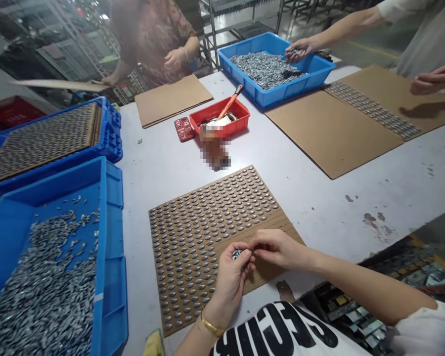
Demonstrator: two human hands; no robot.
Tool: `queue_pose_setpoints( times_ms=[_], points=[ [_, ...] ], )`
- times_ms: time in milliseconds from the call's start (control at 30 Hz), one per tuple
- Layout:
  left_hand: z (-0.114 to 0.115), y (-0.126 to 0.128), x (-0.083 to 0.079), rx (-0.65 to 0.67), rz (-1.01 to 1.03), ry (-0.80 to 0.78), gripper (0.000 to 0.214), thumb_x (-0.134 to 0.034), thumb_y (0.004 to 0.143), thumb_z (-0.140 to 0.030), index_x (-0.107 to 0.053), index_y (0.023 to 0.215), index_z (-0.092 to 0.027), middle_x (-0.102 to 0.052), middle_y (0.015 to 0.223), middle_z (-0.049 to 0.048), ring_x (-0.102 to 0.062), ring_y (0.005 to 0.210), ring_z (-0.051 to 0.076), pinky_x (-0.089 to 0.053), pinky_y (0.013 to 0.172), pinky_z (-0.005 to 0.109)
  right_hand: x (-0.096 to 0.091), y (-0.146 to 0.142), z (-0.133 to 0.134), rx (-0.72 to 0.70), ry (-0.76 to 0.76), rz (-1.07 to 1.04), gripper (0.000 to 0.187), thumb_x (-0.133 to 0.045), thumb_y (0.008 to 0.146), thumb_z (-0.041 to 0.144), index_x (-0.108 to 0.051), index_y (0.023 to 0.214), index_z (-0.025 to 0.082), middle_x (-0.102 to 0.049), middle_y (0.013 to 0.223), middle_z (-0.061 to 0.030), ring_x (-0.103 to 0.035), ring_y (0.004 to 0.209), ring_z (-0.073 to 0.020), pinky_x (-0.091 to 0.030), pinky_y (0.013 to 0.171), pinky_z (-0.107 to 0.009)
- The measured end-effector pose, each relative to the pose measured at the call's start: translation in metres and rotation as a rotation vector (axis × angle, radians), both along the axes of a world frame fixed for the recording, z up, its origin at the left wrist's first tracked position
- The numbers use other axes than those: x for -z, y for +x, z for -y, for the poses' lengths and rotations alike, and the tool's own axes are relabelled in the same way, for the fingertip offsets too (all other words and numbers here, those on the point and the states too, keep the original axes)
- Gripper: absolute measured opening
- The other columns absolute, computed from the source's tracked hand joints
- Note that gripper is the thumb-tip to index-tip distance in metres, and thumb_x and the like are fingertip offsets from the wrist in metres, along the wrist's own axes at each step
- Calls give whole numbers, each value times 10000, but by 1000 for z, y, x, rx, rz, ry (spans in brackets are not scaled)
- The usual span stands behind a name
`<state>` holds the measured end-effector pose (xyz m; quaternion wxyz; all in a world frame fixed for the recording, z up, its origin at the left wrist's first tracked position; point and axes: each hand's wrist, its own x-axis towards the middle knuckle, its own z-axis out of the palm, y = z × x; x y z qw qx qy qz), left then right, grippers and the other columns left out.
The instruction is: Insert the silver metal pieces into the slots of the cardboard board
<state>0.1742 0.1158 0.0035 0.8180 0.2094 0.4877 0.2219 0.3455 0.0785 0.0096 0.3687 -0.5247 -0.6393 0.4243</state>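
Observation:
A cardboard sheet [222, 241] lies on the white table in front of me, covered with rows of small oval metal pieces [193, 222]. My left hand [233, 272] is closed over its lower right part, with several of the same metal pieces [237, 254] cupped in the fingers. My right hand [273, 248] meets it from the right, fingertips pinched together against the left fingers. Whatever sits in that pinch is hidden. Bare cardboard shows under and beside both hands.
Left of me stands a blue bin [109, 207] of loose metal pieces; behind it, a blue crate [111, 133] holds filled sheets. A red tray [241, 123] with an orange-handled tool sits mid-table. Across, co-workers' hands are near another blue bin [259, 96] and cardboard sheets [330, 133].

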Motion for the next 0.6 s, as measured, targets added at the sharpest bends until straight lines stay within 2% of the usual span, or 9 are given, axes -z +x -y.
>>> queue_pose_setpoints(
  times_ms=[100,233,333,433,600],
  points=[
    [0,1,-1,-21,35,-27,262,-725,734,-241,-616,949,-140,-654,781,53,-610,681,114,-491,582,195,1,3,4,70,-62,-54,120,-546,858,170,-665,855,186,-655,788,-13,-591,724,-127,-444,638,-233],
    [-4,0,-5,-60,37,-105,289,-600,820,-270,-610,1057,-105,-672,878,116,-629,689,145,-492,556,229,11,22,13,217,-172,-114,89,-557,857,234,-632,841,189,-635,765,-2,-592,695,-132,-466,615,-243],
    [-8,-2,-9,-55,57,-66,284,-589,821,-227,-575,1084,-121,-682,884,115,-637,692,149,-492,563,228,24,45,17,377,-145,-77,120,-571,848,290,-629,877,189,-648,797,-14,-600,725,-149,-489,646,-266],
    [-8,-3,-12,-25,61,-55,225,-627,809,-243,-548,1001,-156,-689,867,97,-642,691,149,-487,552,219,35,62,17,499,-117,5,175,-574,844,329,-653,909,188,-673,829,-34,-611,717,-161,-498,631,-278],
    [0,1,-8,52,86,-76,258,-682,786,-325,-568,940,-152,-672,803,74,-623,643,125,-472,540,203,45,65,8,521,5,192,148,-569,857,294,-679,914,213,-692,885,-37,-624,793,-179,-490,690,-301]
  ],
)
